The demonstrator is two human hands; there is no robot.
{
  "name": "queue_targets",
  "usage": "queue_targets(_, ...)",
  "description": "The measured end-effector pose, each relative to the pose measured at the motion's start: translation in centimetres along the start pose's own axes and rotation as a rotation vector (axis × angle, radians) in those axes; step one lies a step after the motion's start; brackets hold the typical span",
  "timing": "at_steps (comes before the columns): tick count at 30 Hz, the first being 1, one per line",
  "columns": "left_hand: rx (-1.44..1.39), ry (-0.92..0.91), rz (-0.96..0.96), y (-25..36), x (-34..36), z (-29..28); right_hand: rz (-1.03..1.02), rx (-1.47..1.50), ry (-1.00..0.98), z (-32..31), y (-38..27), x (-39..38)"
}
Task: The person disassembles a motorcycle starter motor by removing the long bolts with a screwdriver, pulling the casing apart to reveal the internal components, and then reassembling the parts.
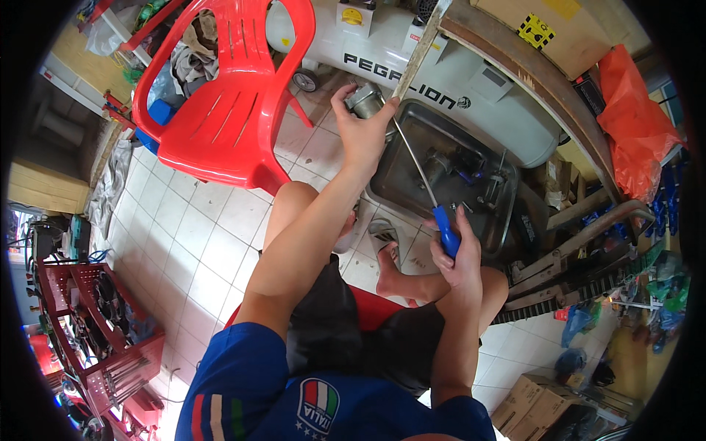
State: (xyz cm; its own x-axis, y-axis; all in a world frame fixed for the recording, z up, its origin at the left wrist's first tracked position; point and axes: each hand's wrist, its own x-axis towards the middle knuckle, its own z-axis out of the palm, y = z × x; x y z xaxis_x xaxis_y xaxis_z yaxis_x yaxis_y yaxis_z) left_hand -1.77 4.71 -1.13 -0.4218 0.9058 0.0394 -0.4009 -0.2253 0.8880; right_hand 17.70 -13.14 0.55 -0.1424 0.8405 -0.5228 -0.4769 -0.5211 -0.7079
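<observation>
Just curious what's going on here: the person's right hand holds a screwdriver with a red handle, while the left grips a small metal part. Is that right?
Not quite. The head view shows the screwdriver in the right hand has a blue handle, not red. The left hand does grip a small metal part.

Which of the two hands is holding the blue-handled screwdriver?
The right hand, low by the knee, grips the blue-handled screwdriver. The left hand is stretched out farther, holding a grey metal cylindrical part above the steel tray.
</observation>
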Motion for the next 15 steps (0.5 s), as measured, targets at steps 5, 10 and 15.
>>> queue_targets(5, 0.066, -0.012, 0.105, -1.5, 0.4, -0.2, -0.224, -0.465, 0.176, -0.3, 0.1, 0.5)
queue_targets(10, 0.147, 0.028, 0.044, -1.6, 0.7, -0.6, -1.023, -1.372, 0.610, 2.9, 0.3, 0.1)
queue_targets(15, 0.049, 0.032, -0.019, -0.2, 0.6, -0.2, -0.835, -0.991, 0.447, 2.5, 0.2, -0.3)
